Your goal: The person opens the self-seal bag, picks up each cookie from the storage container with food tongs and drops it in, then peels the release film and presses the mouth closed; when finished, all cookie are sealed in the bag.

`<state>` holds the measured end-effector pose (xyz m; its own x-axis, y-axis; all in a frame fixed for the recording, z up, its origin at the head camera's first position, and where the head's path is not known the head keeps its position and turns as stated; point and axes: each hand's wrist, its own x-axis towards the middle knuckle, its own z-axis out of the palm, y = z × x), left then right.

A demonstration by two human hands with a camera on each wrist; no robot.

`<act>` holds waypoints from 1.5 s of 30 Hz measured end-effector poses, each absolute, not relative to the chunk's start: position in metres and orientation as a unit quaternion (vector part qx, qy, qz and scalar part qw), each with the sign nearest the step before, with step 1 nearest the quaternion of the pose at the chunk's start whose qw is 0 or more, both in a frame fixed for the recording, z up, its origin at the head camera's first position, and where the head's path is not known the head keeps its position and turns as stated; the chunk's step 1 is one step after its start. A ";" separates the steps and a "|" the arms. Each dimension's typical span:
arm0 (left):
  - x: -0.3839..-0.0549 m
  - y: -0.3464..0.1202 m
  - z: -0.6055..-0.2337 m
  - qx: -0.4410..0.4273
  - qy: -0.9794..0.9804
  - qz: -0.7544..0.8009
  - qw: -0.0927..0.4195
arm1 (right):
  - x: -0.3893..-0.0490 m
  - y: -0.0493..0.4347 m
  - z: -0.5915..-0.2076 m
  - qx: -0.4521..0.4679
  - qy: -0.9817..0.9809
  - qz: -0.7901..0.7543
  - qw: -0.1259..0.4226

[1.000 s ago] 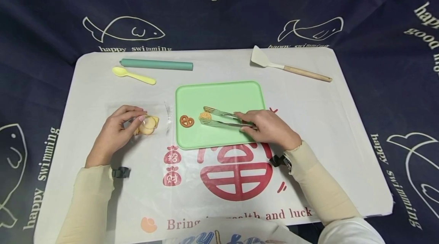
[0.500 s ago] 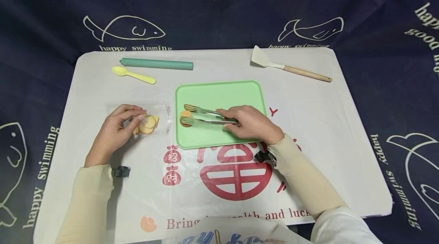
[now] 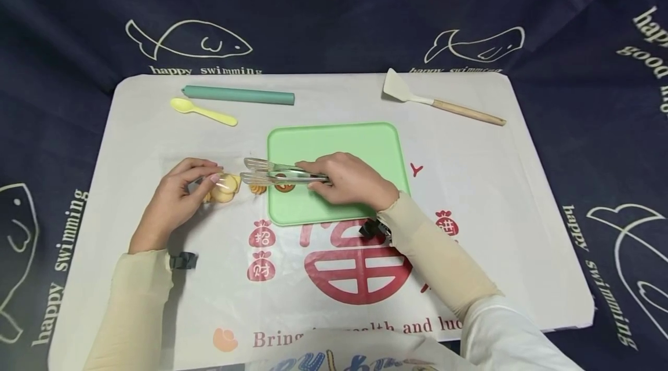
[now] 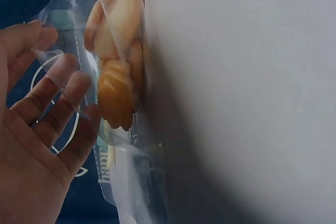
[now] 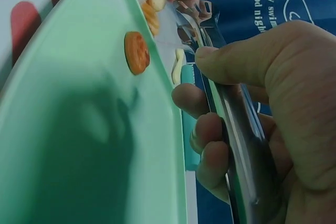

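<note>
My left hand [image 3: 174, 197] pinches the film of a clear plastic bag [image 4: 142, 182] lying left of the tray. Pale round cookies [image 4: 118, 24] and a ridged golden cookie [image 4: 115, 95] are inside it. In my right hand [image 3: 349, 179] I grip metal tongs [image 3: 308, 175], which reach left past the rim of the green tray [image 3: 344, 142]. Their tips stand apart close to the bag's mouth. A swirled cookie [image 3: 257, 189] shows just outside the tray, below the tips in the head view. One pretzel-shaped cookie [image 5: 136, 52] lies on the tray, partly behind the tongs in the head view.
Toward the back left lie a teal stick [image 3: 237, 94] and a yellow spoon [image 3: 203, 112]. A white spatula with a wooden handle [image 3: 443, 104] is at the back right. The white tabletop [image 3: 496, 185] bears red printed lettering.
My right hand has moved left with the tongs, and the swirled cookie has gone from the tray to beyond its left rim. My left hand has hardly moved.
</note>
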<state>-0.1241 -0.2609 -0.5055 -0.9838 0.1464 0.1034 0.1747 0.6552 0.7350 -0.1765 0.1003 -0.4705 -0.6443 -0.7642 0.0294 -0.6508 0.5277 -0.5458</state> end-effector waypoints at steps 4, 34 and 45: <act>-0.124 -0.261 -0.505 -0.090 -0.910 -0.404 0.019 | -0.176 0.105 -0.468 -0.403 0.870 -0.261 0.109; -0.124 -0.261 -0.499 -0.096 -0.906 -0.412 0.015 | -0.178 0.090 -0.435 -0.415 0.892 -0.115 0.139; -0.122 -0.260 -0.502 -0.096 -0.908 -0.408 0.014 | -0.175 0.081 -0.432 -0.423 0.893 -0.077 0.135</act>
